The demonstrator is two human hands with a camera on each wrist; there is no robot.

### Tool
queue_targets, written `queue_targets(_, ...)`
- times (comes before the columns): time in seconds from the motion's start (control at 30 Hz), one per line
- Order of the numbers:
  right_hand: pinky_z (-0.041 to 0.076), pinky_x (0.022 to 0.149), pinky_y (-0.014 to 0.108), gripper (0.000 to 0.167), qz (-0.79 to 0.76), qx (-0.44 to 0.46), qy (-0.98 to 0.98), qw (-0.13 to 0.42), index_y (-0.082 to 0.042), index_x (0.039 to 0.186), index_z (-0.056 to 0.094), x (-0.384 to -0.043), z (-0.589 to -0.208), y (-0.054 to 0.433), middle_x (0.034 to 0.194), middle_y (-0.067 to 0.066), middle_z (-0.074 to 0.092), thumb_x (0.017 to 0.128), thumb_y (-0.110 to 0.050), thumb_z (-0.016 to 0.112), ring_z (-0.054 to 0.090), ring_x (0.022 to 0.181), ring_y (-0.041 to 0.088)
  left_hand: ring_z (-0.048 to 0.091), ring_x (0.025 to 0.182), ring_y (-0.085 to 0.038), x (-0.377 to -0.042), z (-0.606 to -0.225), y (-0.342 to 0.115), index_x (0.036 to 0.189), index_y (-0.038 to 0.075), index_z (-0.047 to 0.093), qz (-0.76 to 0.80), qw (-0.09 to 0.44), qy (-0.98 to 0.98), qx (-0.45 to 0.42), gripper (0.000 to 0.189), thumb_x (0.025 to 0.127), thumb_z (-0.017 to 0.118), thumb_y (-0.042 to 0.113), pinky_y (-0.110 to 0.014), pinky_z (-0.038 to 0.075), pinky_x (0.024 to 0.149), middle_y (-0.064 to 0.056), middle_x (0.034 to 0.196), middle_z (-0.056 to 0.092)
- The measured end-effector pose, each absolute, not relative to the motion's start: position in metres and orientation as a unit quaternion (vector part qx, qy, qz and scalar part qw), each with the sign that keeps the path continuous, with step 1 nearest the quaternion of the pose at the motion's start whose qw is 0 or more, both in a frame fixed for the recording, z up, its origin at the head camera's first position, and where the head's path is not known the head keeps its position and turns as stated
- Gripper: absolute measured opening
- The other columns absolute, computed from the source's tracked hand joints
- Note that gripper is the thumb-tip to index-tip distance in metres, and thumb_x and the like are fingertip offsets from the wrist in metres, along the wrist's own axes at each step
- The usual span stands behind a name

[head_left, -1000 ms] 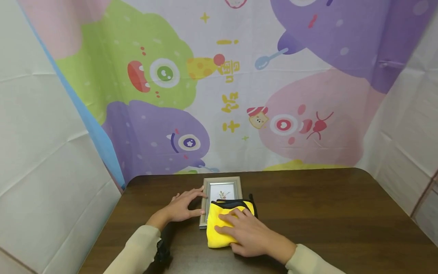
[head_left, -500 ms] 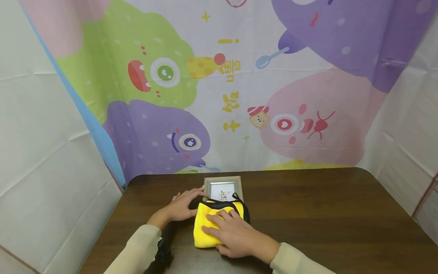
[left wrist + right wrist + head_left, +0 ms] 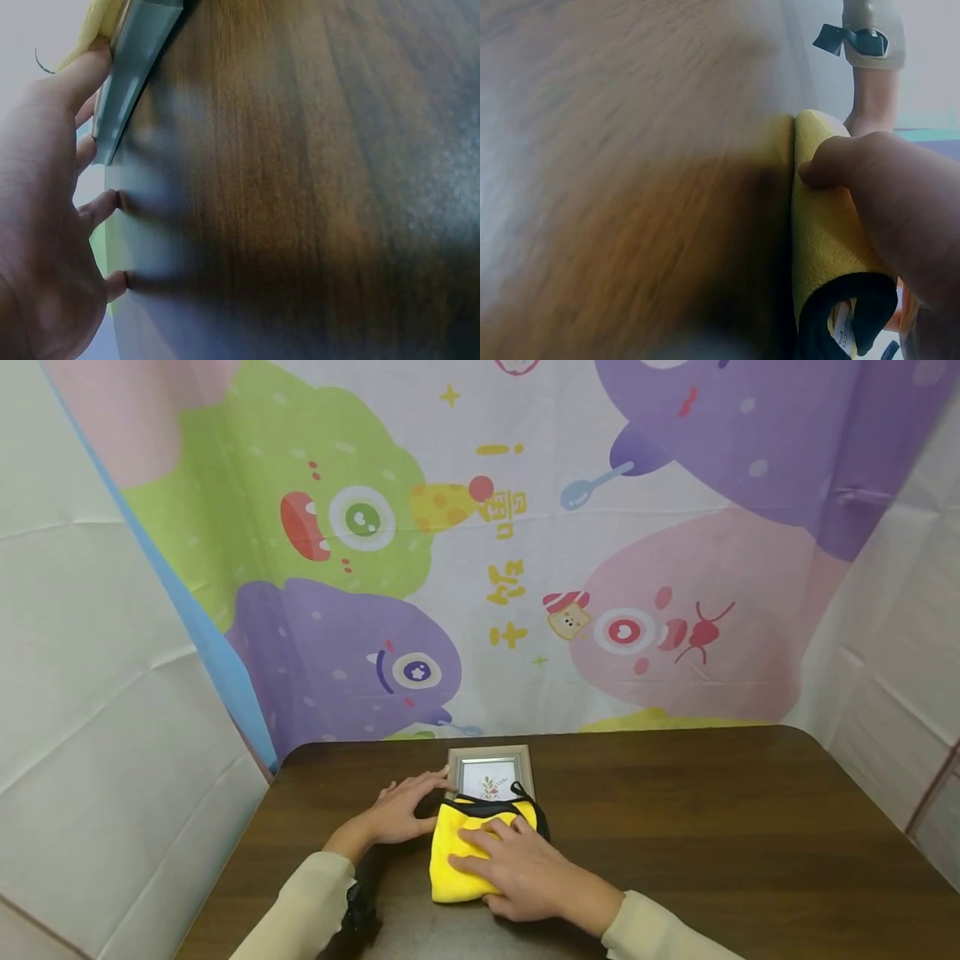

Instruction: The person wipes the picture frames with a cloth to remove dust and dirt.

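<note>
A small picture frame with a pale border lies on the brown table, a leafy plant print showing in its upper part. A folded yellow cloth with black trim covers the frame's lower part. The right hand presses on the cloth with its fingers spread over the top; in the right wrist view its thumb rests against the folded side. Along the frame's left edge lies the left hand, fingers extended. The left wrist view shows its fingertips touching the frame's side and the tabletop.
The dark wooden table reaches back to a cartoon-printed curtain. White sheets hang at the left and right. A black strap sits at the left wrist.
The right hand and cloth have slid left over the frame, then shifted slightly back to the right. The left hand stays at the frame's edge.
</note>
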State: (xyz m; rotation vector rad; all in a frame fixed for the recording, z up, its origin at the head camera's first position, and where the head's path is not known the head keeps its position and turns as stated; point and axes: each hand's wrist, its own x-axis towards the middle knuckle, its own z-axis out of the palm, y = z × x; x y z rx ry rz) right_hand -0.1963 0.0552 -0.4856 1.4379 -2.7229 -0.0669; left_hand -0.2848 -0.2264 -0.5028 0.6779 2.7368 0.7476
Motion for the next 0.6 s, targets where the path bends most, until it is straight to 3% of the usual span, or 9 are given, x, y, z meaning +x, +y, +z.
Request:
queue_targets(0.37, 0.056, 0.109, 0.054, 0.067, -0.006, 0.459, -0.888, 0.022, -0.042, 0.167, 0.052, -0.197, -0.488, 0.081, 0.177, -0.004, 0.05, 0.105, -0.038, 0.075, 0.057, 0.147, 0.024, 0.033, 0.171, -0.051, -0.285, -0.503, -0.227, 0.158, 0.031, 0.059, 0.258, 0.114, 0.933, 0.226, 0.063, 0.103, 0.073, 0.058, -0.091, 0.012, 0.131, -0.005, 0.188, 0.032)
queue_targets(0.6, 0.056, 0.104, 0.059, 0.067, 0.035, 0.453, -0.89, 0.018, -0.041, 0.166, 0.055, -0.197, -0.488, 0.107, 0.176, -0.003, 0.053, 0.103, -0.031, 0.076, 0.057, 0.146, 0.026, 0.035, 0.169, -0.054, -0.285, -0.502, -0.226, 0.157, 0.03, 0.06, 0.26, 0.112, 0.931, 0.23, 0.063, 0.102, 0.074, 0.057, -0.092, 0.012, 0.13, -0.008, 0.187, 0.035)
